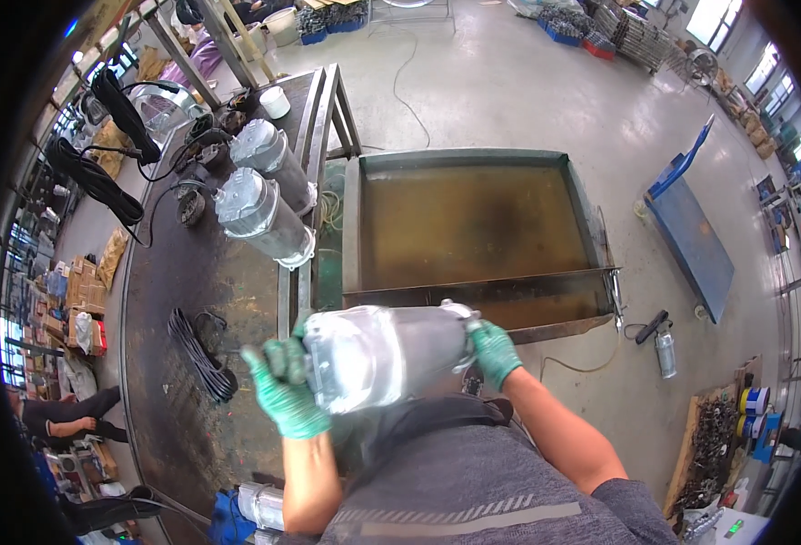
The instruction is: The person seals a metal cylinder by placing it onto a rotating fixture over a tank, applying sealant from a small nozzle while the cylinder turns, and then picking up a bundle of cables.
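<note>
In front of my body I hold a silver cylindrical metal pump body (391, 354), lying almost level with its wide, shiny end to the left. My left hand (293, 391), in a green glove, is at that wide end, its fingers curled against the end face. Also gloved in green, my right hand (493, 352) grips the flanged end on the right. Just beyond the pump body is a rectangular metal water tank (464, 158) with murky brownish water. Two similar silver pump bodies (264, 218) stand on the workbench (169, 309) at the left, with black cables attached.
A coiled black cable (202, 356) lies on the bench, and a white cup (275, 102) stands at its far end. Bundled black cables (100, 182) hang at the left. A blue platform trolley (691, 236) stands right of the tank. Another person's arm (73, 425) shows at far left.
</note>
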The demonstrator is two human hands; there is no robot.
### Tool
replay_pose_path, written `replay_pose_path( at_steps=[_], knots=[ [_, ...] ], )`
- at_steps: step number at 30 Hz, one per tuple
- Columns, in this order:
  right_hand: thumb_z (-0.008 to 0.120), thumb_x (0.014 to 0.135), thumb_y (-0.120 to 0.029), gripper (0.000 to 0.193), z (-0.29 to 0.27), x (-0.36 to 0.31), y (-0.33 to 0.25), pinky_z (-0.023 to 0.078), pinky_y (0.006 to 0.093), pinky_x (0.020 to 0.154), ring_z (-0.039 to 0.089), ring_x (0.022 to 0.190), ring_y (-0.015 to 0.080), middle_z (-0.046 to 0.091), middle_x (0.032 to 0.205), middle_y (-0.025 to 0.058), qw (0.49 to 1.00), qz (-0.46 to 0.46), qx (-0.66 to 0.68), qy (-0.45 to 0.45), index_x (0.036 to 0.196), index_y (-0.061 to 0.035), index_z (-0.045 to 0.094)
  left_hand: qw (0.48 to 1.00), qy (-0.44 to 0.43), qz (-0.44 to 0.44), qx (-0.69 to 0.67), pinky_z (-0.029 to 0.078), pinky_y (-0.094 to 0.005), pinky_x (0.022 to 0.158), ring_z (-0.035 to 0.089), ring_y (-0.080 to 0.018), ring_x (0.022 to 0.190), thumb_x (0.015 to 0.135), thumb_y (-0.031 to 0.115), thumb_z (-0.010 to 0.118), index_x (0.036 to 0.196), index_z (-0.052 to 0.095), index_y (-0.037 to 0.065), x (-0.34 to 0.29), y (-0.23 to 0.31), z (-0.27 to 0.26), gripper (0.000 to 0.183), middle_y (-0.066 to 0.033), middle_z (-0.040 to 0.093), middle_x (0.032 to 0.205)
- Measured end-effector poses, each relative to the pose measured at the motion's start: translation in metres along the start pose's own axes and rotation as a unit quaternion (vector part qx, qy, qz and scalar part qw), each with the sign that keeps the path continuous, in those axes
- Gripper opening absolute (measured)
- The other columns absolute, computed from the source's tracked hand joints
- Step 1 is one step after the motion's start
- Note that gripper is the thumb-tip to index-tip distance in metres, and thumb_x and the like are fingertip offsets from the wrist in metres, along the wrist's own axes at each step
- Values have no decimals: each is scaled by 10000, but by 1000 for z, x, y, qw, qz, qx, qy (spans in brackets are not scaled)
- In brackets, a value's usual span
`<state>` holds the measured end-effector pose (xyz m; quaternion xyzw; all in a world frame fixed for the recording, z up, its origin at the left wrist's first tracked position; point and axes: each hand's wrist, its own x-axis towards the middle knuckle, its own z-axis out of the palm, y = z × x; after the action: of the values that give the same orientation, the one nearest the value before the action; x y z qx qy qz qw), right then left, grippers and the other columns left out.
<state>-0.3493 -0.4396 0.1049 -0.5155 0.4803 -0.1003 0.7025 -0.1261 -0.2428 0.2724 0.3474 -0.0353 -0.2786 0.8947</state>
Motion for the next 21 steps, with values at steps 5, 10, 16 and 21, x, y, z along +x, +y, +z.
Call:
replay_pose_path(
  at_steps=[5,10,16,21],
  knots=[
    [497,1093,-398,455,-74,1,3,517,401,648,616,662,221,670,746,140,945,-174,-196,195,897,-15,644,964,4,-136,229,471,-306,795,570,-123,864,1025,631,511,1025,650,152,23,-82,-85,498,27,621,977],
    [509,1076,-420,477,-114,22,-7,486,486,677,606,693,415,647,767,247,907,-173,-290,250,866,-5,612,906,30,-225,356,479,-288,799,590,-113,849,1089,525,473,1022,724,113,32,-145,-116,487,13,677,927],
    [505,1055,-397,411,-137,43,-5,496,553,753,643,879,490,686,903,264,878,-134,-365,278,899,-37,626,812,54,-248,525,493,-367,866,620,-197,914,1080,544,460,1178,717,38,55,-204,-140,575,-84,718,1038],
    [521,1024,-374,350,-129,55,-6,515,565,819,662,939,474,702,963,258,856,-139,-412,281,964,-55,653,770,-20,-315,555,499,-335,539,595,-172,554,1081,477,482,978,719,37,75,-192,-192,511,-79,717,774]
  ],
)
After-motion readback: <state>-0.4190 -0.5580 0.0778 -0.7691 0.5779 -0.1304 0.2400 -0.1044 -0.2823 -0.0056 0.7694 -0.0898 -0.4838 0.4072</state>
